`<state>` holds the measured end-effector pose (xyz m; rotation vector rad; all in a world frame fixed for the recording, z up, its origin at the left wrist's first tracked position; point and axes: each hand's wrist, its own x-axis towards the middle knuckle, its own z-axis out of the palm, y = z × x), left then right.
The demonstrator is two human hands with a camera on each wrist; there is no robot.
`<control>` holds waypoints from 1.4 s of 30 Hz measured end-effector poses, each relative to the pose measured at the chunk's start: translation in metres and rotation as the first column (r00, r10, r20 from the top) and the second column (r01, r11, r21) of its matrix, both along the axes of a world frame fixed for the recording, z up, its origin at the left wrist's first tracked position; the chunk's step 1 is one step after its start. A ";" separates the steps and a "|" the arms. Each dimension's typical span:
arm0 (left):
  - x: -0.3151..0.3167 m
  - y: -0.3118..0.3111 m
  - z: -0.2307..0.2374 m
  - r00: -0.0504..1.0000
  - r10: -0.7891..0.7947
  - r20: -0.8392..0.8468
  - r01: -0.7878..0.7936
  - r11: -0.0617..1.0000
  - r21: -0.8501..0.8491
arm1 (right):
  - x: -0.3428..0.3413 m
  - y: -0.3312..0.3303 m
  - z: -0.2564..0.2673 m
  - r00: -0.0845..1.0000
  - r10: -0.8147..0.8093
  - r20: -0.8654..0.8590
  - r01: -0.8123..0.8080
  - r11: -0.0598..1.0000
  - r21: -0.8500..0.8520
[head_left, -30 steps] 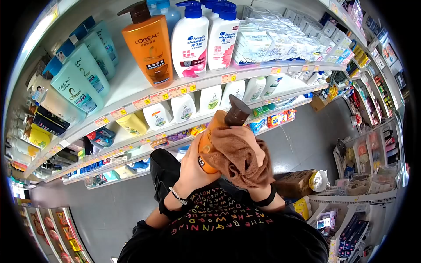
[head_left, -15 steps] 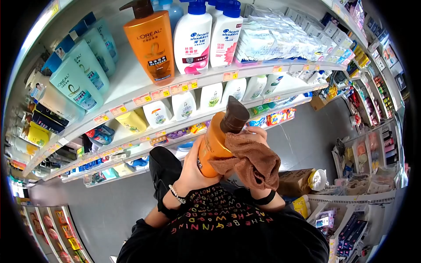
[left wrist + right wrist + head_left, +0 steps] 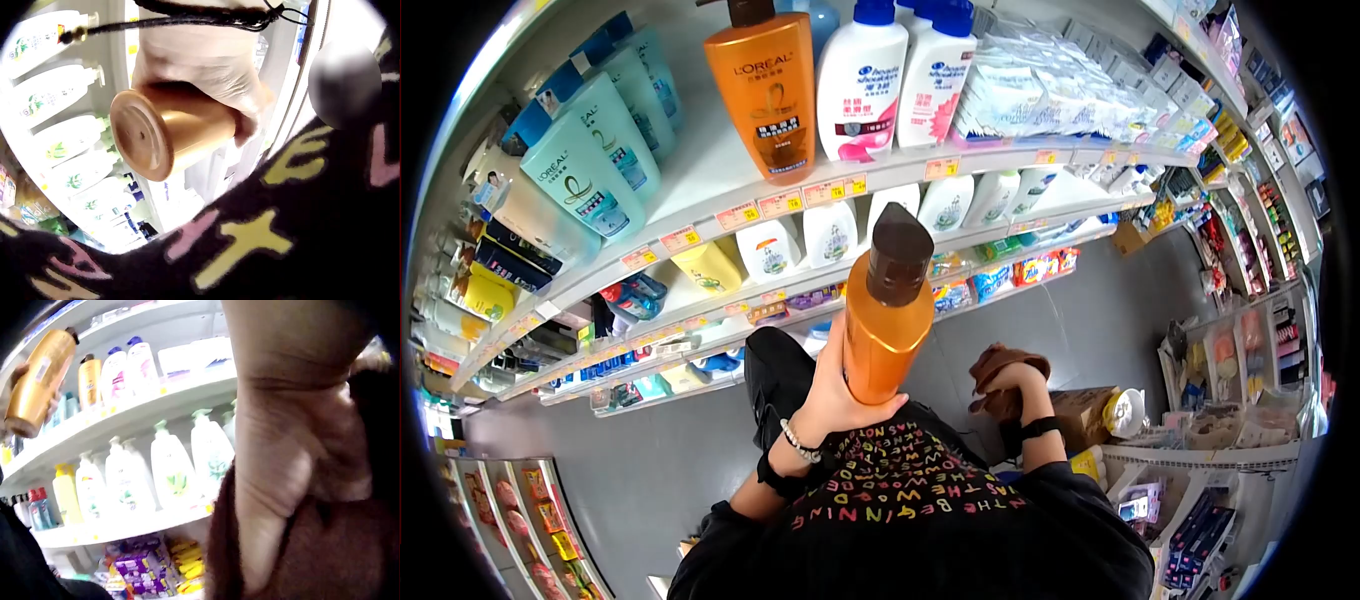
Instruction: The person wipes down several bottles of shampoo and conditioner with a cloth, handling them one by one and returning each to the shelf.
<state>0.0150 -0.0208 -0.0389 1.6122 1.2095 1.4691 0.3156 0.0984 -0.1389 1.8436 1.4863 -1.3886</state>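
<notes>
My left hand (image 3: 836, 398) grips an orange shampoo bottle (image 3: 888, 345) with a dark brown pump top, its fingers round the side and its thumb across the lower front. The bottle is upright in front of my chest, and its round base (image 3: 139, 134) shows in the left wrist view. Low on the right, apart from the bottle, my right hand (image 3: 1022, 382) holds a bunched brown cloth (image 3: 998, 360). In the right wrist view the cloth (image 3: 344, 550) hangs beneath the palm. A matching orange bottle (image 3: 762, 95) stands on the upper shelf.
White shampoo bottles (image 3: 862, 90) and packs of cotton (image 3: 1005, 95) share the upper shelf (image 3: 685, 200), with pale green bottles (image 3: 585, 165) on its left. White pump bottles (image 3: 172, 465) line the shelf below. A cardboard box (image 3: 1085, 415) stands on the floor at right.
The right hand and cloth have left the bottle and dropped to the lower right. The left hand still holds the bottle, now turned more upright.
</notes>
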 end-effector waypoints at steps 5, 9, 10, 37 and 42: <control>0.005 0.006 -0.008 1.000 -0.018 0.017 0.018 0.999 -0.045 | 0.037 0.007 -0.038 0.997 -0.054 0.054 0.047 0.990 0.131; 0.002 0.009 0.001 0.998 -0.045 -0.055 0.043 0.999 -0.021 | 0.045 0.022 -0.030 0.990 0.067 -0.124 0.051 0.648 0.760; 0.003 0.009 0.002 0.998 -0.056 -0.038 0.055 0.998 -0.026 | 0.040 0.024 -0.010 0.947 0.041 -0.319 0.219 0.644 0.733; 0.020 0.008 -0.009 0.949 -0.295 -0.115 0.292 0.955 -0.042 | -0.103 -0.029 0.180 -0.643 0.175 -0.746 0.733 0.423 -0.532; 0.011 0.008 -0.008 0.956 -0.283 -0.070 0.279 0.958 -0.062 | -0.006 -0.009 0.183 -0.657 0.119 -0.744 0.496 0.812 -0.307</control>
